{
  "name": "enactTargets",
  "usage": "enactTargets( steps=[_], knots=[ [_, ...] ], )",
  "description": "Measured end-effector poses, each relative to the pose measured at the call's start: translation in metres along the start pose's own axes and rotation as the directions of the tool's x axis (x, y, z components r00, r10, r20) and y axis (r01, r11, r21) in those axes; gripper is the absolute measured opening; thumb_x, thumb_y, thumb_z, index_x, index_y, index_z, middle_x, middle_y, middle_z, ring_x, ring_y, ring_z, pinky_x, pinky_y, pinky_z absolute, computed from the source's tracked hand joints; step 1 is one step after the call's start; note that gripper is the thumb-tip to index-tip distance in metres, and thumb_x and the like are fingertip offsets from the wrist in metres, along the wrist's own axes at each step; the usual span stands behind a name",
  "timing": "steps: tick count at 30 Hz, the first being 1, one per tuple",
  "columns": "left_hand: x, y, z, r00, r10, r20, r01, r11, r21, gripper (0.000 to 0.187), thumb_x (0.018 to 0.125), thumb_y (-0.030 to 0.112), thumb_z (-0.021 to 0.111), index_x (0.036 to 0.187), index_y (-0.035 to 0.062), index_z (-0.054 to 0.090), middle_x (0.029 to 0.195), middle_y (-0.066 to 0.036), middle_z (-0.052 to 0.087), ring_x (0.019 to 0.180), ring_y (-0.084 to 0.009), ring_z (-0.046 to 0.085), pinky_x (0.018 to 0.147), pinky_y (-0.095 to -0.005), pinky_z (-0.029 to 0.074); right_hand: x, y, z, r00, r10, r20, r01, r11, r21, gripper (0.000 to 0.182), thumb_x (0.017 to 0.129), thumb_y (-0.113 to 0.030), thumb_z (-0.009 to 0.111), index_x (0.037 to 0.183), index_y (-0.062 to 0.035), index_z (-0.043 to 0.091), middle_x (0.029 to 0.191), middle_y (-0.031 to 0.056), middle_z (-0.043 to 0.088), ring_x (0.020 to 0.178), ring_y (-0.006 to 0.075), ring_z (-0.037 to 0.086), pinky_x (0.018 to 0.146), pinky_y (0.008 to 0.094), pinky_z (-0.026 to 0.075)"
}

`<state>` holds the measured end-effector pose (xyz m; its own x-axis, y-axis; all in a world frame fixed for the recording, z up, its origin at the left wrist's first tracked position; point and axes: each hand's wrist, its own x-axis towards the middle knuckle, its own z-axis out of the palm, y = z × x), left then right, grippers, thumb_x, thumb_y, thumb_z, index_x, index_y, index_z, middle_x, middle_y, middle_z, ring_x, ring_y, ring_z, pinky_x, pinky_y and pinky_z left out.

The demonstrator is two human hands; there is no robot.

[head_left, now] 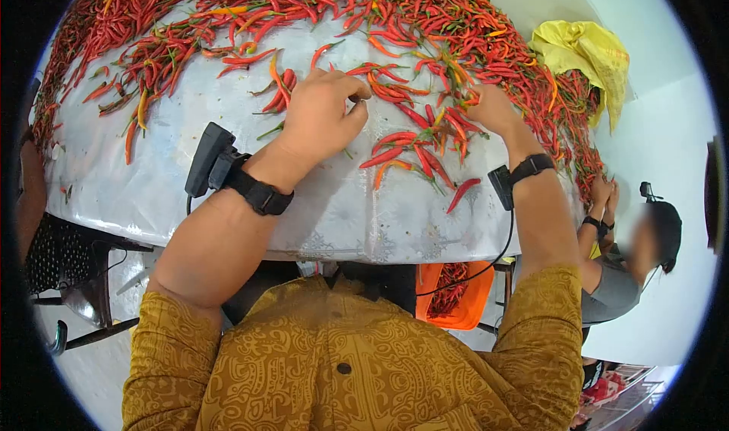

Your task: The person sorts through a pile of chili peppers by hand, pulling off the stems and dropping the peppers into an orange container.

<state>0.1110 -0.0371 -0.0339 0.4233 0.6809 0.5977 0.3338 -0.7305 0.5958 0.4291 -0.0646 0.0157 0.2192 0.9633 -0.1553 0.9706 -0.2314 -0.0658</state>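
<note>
My left hand (325, 116) hovers over the table beside a few red chili peppers (288, 80). Its thumb and forefinger are apart, with nothing visible between them; the other fingers are partly hidden. To the right, my right hand (495, 110) has its fingers closed on a red chili pepper (472, 97) at the edge of the large pile. Between and below both hands lies a loose group of red and orange chili peppers (414, 148), some with green stems. One single red chili pepper (462, 194) rests nearer the table's front.
A large heap of chili peppers (425, 13) covers the far side of the silvery table cover (304, 218). An orange bin (474, 309) holding chilies stands under the front edge. A yellow sack (581, 47) and a co-worker (619, 279) are at the right; another person's arm (30, 195) is at the left.
</note>
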Motion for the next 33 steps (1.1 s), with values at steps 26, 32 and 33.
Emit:
enactTargets(
  steps=[26,32,33],
  knots=[
    [0.000,0.006,0.002,1.000,0.006,-0.003,-0.006,1.000,-0.023,0.015,0.068,0.008,0.060,0.083,0.0059,0.064,0.080,-0.011,0.063,0.079,-0.0310,0.056,0.073,-0.0406,0.044,0.033,-0.017,-0.032,0.981,-0.173,0.091,0.101,0.848,0.521,0.017,0.072,-0.016,0.061,0.082,-0.0015,0.062,0.063,-0.0005,0.052,0.058,0.0077,0.047,0.051,0.0272,0.037],
    [0.000,0.006,0.004,1.000,-0.007,-0.010,0.007,1.000,-0.012,0.014,0.069,0.008,0.060,0.082,0.0056,0.064,0.081,-0.011,0.063,0.080,-0.0310,0.056,0.072,-0.0406,0.045,0.033,0.000,-0.040,0.990,-0.131,-0.046,0.135,0.831,0.540,0.016,0.071,-0.016,0.060,0.076,-0.0003,0.060,0.061,0.0009,0.050,0.056,0.0106,0.047,0.052,0.0280,0.038],
    [0.000,0.005,0.004,1.000,-0.006,-0.018,0.006,1.000,-0.011,0.013,0.069,0.008,0.060,0.082,0.0056,0.064,0.082,-0.011,0.063,0.080,-0.0309,0.056,0.072,-0.0406,0.045,0.034,-0.004,-0.039,0.990,-0.139,-0.039,0.141,0.866,0.480,0.016,0.071,-0.015,0.059,0.075,0.0001,0.059,0.060,0.0017,0.050,0.056,0.0111,0.048,0.052,0.0284,0.038]
  ],
)
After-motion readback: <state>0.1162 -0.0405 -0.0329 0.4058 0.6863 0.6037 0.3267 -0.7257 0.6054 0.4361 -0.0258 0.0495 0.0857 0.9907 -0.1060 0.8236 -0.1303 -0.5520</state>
